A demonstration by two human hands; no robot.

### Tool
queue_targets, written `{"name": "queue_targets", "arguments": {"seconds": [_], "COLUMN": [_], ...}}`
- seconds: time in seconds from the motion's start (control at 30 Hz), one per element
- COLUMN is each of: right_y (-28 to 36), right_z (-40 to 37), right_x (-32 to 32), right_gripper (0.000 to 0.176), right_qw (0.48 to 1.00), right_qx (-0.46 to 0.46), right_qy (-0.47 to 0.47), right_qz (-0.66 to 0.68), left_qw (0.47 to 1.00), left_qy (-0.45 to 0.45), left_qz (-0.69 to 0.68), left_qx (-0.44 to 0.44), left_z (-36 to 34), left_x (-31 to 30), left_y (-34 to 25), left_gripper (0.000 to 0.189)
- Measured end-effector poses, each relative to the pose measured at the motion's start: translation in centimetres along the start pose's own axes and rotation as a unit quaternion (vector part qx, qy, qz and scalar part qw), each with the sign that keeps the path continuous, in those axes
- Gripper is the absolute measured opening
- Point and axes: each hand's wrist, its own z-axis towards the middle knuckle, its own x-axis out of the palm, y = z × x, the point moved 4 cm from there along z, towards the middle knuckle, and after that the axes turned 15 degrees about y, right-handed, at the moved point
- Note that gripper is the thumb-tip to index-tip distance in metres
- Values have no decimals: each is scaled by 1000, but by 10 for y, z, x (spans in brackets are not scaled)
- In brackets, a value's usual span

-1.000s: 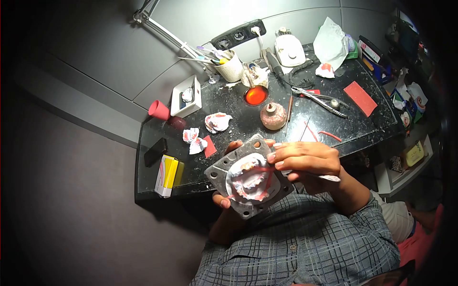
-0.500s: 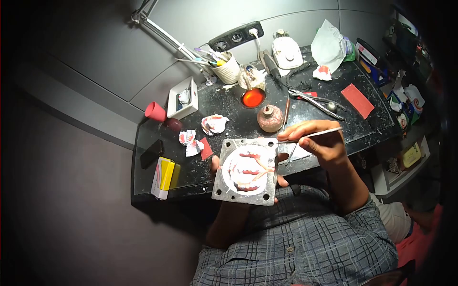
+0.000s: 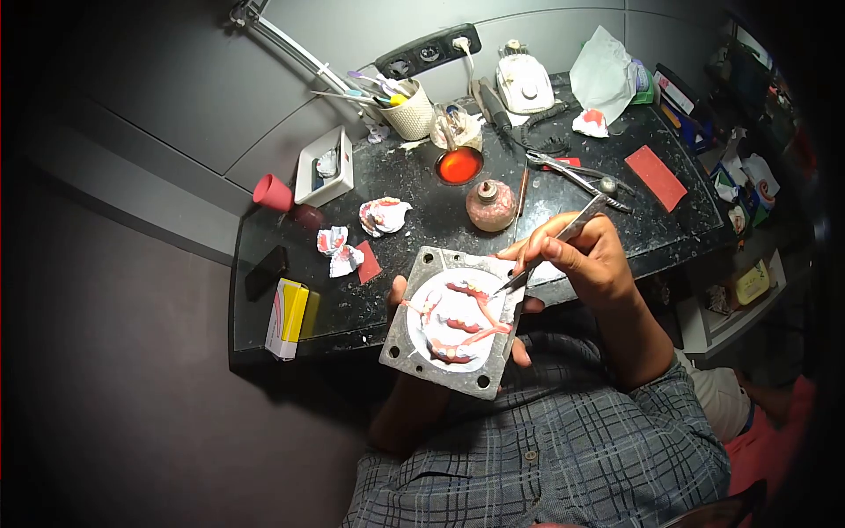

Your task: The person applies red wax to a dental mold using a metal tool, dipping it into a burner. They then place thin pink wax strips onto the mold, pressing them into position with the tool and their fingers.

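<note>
My left hand (image 3: 400,295) holds a square grey metal flask (image 3: 407,352) from beneath, over the near edge of the black bench. White plaster with pink wax and teeth (image 3: 458,321) fills its round middle. My right hand (image 3: 585,260) pinches a thin metal instrument (image 3: 554,242) like a pen. Its tip rests at the right rim of the plaster.
On the black bench (image 3: 422,224) stand a spirit burner (image 3: 489,205), a dish of glowing orange wax (image 3: 459,165), pliers (image 3: 576,176), red wax sheets (image 3: 656,178), plaster casts (image 3: 383,215), a cup of tools (image 3: 411,113), a pink cup (image 3: 272,193) and a yellow box (image 3: 286,319).
My right hand came off the flask, lifted the instrument toward the burner, then brought its tip down to the plaster. The flask turned flatter in my left hand.
</note>
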Motion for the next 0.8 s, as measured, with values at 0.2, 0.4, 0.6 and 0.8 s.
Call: {"name": "queue_targets", "arguments": {"seconds": [0.2, 0.4, 0.6, 0.8], "right_y": [-3, -3, -7, 4], "right_z": [-2, -1, -1, -8], "right_x": [0, -3, -8, -3], "right_gripper": [22, 22, 22, 16], "right_qw": [1000, 999, 991, 999], "right_qx": [6, 34, 11, 2], "right_qy": [4, 1, -14, -46], "right_qz": [1, 12, 129, 29], "left_qw": [999, 1000, 1000, 999], "left_qy": [-29, -7, 11, -17], "left_qz": [32, 10, 1, 41], "left_qx": [-8, -22, -10, -2], "left_z": [-1, 0, -2, -10], "left_x": [0, -5, -2, -3], "left_y": [-3, -2, 2, 1], "left_gripper": [131, 130, 122, 119]}}
